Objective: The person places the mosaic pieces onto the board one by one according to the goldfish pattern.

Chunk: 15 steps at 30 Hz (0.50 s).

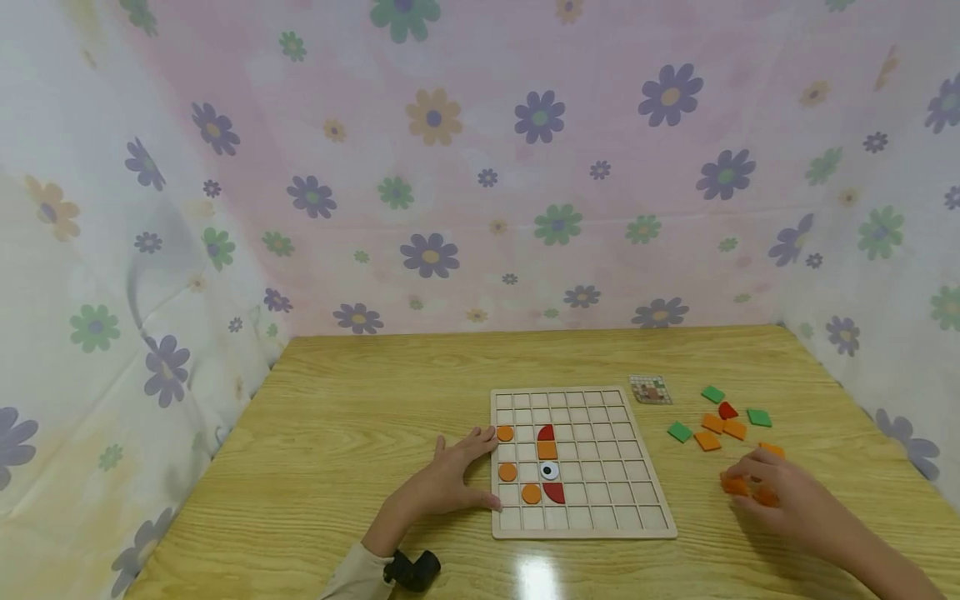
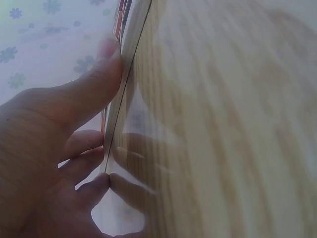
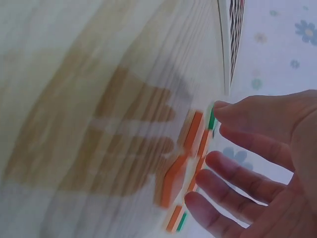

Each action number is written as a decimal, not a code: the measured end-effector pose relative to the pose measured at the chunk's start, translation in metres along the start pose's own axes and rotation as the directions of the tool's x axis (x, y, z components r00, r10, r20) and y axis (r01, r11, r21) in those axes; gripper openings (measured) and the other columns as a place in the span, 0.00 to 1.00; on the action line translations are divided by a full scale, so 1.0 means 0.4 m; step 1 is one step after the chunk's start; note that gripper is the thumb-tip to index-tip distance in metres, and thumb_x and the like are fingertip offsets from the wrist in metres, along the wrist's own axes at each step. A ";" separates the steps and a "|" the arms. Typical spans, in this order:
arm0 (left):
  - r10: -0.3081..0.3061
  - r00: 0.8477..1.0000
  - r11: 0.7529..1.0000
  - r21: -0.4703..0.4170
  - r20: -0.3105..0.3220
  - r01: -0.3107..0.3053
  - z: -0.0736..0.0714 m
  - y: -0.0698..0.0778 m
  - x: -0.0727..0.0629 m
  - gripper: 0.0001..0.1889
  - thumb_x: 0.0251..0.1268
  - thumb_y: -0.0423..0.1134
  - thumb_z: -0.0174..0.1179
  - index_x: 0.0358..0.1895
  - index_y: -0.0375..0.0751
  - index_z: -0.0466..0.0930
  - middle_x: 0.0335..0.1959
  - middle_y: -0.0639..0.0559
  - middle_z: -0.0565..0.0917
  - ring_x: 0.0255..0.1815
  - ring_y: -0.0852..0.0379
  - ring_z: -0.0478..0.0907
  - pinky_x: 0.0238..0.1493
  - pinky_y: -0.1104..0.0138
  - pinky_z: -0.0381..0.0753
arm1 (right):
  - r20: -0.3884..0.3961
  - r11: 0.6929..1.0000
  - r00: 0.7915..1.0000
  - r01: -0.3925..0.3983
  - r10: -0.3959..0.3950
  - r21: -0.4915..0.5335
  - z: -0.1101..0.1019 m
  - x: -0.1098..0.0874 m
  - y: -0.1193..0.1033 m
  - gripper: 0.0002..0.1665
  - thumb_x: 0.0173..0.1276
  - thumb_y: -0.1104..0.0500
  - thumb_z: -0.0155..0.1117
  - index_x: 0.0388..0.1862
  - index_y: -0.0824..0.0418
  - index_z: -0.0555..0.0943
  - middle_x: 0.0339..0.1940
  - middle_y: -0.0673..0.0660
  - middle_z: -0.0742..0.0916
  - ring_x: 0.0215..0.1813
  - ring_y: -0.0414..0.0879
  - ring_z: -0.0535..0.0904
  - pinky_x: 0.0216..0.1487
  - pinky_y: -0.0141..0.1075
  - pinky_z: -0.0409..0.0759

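While resting left hand point(image 1: 448, 477) with spread fingers against left side of grid board point(image 1: 603, 493), has nearer right hand point(image 1: 783, 493) with parted fingers just over orange pieces point(image 1: 732, 484) toward right edge of bench point(image 1: 360, 392).

No lettering, number, brand or sign can be read in any view; toward the far edge of the table point(image 1: 375, 400), beside the board point(image 1: 585, 534), the small card point(image 1: 650, 390) bears a gridded picture too tiny to make out
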<state>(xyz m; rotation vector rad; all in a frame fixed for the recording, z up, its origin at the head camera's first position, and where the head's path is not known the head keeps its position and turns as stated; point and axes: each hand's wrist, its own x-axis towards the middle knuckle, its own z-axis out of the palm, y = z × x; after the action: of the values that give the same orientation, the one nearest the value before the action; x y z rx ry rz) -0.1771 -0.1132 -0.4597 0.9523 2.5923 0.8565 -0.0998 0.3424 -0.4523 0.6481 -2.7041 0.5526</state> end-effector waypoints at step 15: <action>-0.018 1.000 1.000 -0.010 0.005 0.018 -0.003 0.004 -0.002 0.46 0.51 0.57 0.67 0.72 0.42 0.60 0.75 0.50 0.53 0.75 0.48 0.45 0.66 0.37 0.30 | 0.143 0.972 0.962 -0.227 0.234 -0.068 -0.032 -0.049 0.054 0.15 0.45 0.69 0.74 0.32 0.58 0.82 0.30 0.47 0.79 0.26 0.30 0.69 0.24 0.31 0.72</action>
<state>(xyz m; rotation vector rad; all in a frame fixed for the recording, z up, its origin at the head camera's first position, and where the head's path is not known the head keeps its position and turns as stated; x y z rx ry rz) -0.1762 -0.1133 -0.4579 0.9250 2.5862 0.8608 -0.0911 0.3728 -0.4547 0.3764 -2.9479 0.5063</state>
